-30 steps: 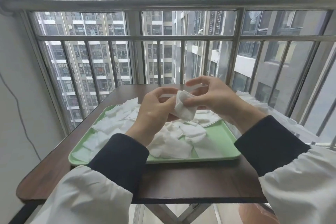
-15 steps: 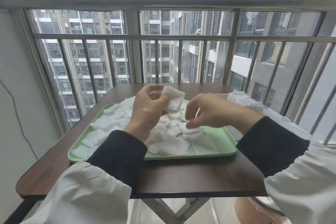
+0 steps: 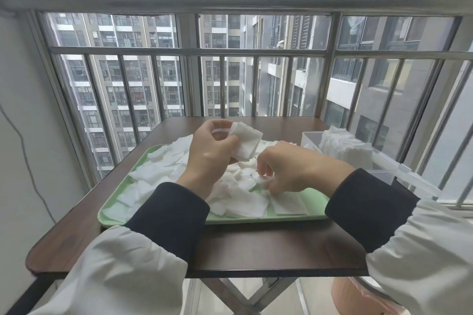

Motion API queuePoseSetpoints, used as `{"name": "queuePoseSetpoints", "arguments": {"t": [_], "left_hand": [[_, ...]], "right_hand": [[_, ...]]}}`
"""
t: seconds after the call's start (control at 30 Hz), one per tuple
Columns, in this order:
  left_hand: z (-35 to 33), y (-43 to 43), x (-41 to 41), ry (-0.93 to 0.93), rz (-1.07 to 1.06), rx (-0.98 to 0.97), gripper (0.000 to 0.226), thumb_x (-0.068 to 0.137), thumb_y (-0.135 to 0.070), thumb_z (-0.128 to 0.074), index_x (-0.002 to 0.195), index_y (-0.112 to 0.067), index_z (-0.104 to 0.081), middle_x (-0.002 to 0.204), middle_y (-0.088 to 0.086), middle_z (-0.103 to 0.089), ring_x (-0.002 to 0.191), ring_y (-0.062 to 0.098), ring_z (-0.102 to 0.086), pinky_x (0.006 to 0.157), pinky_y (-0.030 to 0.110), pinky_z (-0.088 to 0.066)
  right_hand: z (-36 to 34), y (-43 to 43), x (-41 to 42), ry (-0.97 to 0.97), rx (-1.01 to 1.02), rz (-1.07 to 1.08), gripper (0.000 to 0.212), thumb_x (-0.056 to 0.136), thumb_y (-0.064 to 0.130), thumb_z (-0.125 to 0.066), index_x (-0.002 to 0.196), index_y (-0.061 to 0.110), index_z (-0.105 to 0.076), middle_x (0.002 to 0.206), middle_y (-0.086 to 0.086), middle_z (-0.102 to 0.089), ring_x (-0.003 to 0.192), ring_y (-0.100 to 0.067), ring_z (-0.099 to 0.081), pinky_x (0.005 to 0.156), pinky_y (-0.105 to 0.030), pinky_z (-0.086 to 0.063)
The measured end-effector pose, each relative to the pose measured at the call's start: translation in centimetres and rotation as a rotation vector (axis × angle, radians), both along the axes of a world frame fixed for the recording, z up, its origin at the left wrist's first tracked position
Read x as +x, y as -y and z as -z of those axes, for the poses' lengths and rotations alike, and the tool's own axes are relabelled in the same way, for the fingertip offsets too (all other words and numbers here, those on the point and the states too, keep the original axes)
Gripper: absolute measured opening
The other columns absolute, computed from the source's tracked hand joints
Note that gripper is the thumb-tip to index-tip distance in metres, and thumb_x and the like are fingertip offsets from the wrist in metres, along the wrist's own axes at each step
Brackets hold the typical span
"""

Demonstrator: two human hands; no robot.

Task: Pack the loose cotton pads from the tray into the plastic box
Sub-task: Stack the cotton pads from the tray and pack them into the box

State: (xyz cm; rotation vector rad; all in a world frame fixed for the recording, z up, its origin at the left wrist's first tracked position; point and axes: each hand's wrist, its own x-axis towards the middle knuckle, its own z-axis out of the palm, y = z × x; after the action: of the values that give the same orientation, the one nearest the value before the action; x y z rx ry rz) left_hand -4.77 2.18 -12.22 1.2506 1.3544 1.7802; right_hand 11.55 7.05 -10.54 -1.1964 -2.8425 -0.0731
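Note:
A light green tray (image 3: 115, 206) lies on the dark wooden table, covered with several loose white cotton pads (image 3: 243, 203). My left hand (image 3: 208, 155) is raised above the tray's middle and grips a small stack of pads (image 3: 245, 142). My right hand (image 3: 289, 167) is down on the pile just right of it, fingertips pinching one pad on the tray. A clear plastic box (image 3: 381, 174) stands on the table to the right of the tray, with several pads (image 3: 345, 147) upright inside it.
The table (image 3: 256, 248) ends at a rounded front edge close to me. Metal window bars (image 3: 222, 84) rise directly behind the table. A wall (image 3: 23, 135) with a thin cable is on the left. A pinkish object (image 3: 358, 299) sits below the table at the right.
My right hand let go of the held stack and dropped down onto the pile in the tray. My left hand kept the stack raised. The view shifted a little, bringing the box into sight.

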Motion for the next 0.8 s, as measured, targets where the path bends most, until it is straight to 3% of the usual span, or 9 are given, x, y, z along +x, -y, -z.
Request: {"name": "queuePoseSetpoints", "arguments": {"t": [0.1, 0.23, 0.33, 0.47, 0.53, 0.6, 0.67, 0.73, 0.8], "left_hand": [[0.0, 0.0, 0.0, 0.001, -0.013, 0.0, 0.023, 0.09, -0.002, -0.064, 0.107, -0.017, -0.062, 0.104, 0.007, -0.071, 0.08, 0.015, -0.072, 0.056, 0.025, -0.057], [0.0, -0.1, -0.2, 0.005, -0.065, -0.002, 0.024, 0.091, -0.004, -0.064, 0.112, -0.016, -0.061, 0.106, 0.005, -0.07, 0.086, 0.014, -0.07, 0.057, 0.025, -0.058], [0.1, -0.2, -0.5, 0.036, -0.098, 0.019, 0.024, 0.094, -0.005, -0.064, 0.115, -0.016, -0.059, 0.11, 0.004, -0.068, 0.092, 0.013, -0.069, 0.06, 0.026, -0.059], [0.2, -0.1, -0.6, 0.027, -0.119, 0.034, 0.029, 0.095, -0.006, -0.065, 0.12, -0.017, -0.055, 0.116, 0.006, -0.065, 0.101, 0.019, -0.068, 0.07, 0.032, -0.063], [0.2, -0.1, -0.5, -0.011, -0.105, 0.041, 0.032, 0.094, -0.007, -0.067, 0.122, -0.016, -0.055, 0.116, 0.006, -0.064, 0.1, 0.018, -0.068, 0.07, 0.032, -0.063], [0.3, -0.1, -0.3, -0.049, -0.083, 0.047, 0.035, 0.093, -0.008, -0.07, 0.124, -0.015, -0.055, 0.116, 0.006, -0.064, 0.101, 0.017, -0.067, 0.07, 0.032, -0.063], [0.3, -0.1, -0.2, -0.055, -0.062, 0.052, 0.036, 0.092, -0.008, -0.071, 0.124, -0.014, -0.055, 0.117, 0.007, -0.064, 0.102, 0.02, -0.068, 0.068, 0.031, -0.063], [0.2, -0.1, 0.0, -0.046, -0.049, 0.055, 0.037, 0.092, -0.009, -0.072, 0.124, -0.014, -0.054, 0.117, 0.008, -0.064, 0.101, 0.02, -0.069, 0.068, 0.032, -0.063], [0.2, -0.1, 0.1, -0.033, -0.04, 0.059, 0.04, 0.09, -0.01, -0.075, 0.123, -0.014, -0.054, 0.117, 0.008, -0.063, 0.1, 0.019, -0.069, 0.068, 0.034, -0.063]], "right_hand": [[0.3, -0.1, -0.1, -0.036, 0.051, 0.013, 0.012, 0.083, 0.02, -0.063, 0.086, 0.009, -0.069, 0.087, -0.007, -0.069, 0.085, -0.029, -0.063, 0.069, -0.041, -0.052], [-0.1, -0.3, 0.7, -0.213, -0.046, 0.044, 0.015, 0.09, 0.021, -0.058, 0.081, 0.016, -0.069, 0.086, 0.001, -0.069, 0.082, -0.021, -0.064, 0.071, -0.033, -0.053], [-0.9, -0.5, 1.3, -0.488, -0.129, 0.061, 0.017, 0.093, 0.02, -0.058, 0.079, 0.015, -0.066, 0.08, 0.001, -0.067, 0.073, -0.015, -0.06, 0.06, -0.023, -0.045], [-1.8, -0.3, 1.3, -1.003, -0.398, 0.056, 0.02, 0.094, 0.01, -0.053, 0.077, 0.01, -0.062, 0.075, -0.002, -0.057, 0.068, -0.015, -0.054, 0.058, -0.023, -0.045], [-1.9, 0.0, 1.0, -1.202, -0.623, 0.016, 0.019, 0.093, 0.003, -0.051, 0.079, 0.009, -0.061, 0.079, -0.006, -0.055, 0.072, -0.02, -0.055, 0.06, -0.03, -0.049], [-1.8, 0.1, 0.5, -1.284, -0.746, -0.016, 0.019, 0.093, 0.0, -0.051, 0.081, 0.011, -0.061, 0.078, -0.005, -0.058, 0.073, -0.02, -0.056, 0.06, -0.031, -0.048], [-1.7, 0.1, 0.0, -1.335, -0.815, -0.035, 0.018, 0.093, -0.002, -0.052, 0.085, 0.011, -0.063, 0.078, -0.004, -0.062, 0.072, -0.019, -0.059, 0.059, -0.029, -0.047], [-1.5, 0.0, -0.3, -1.382, -0.859, -0.032, 0.013, 0.093, -0.003, -0.056, 0.096, 0.006, -0.064, 0.089, -0.01, -0.064, 0.08, -0.023, -0.062, 0.066, -0.032, -0.051], [-1.3, -0.1, -0.5, -1.41, -0.885, -0.019, 0.021, 0.09, -0.004, -0.063, 0.111, -0.001, -0.061, 0.102, -0.018, -0.065, 0.089, -0.029, -0.065, 0.074, -0.037, -0.057]]}}
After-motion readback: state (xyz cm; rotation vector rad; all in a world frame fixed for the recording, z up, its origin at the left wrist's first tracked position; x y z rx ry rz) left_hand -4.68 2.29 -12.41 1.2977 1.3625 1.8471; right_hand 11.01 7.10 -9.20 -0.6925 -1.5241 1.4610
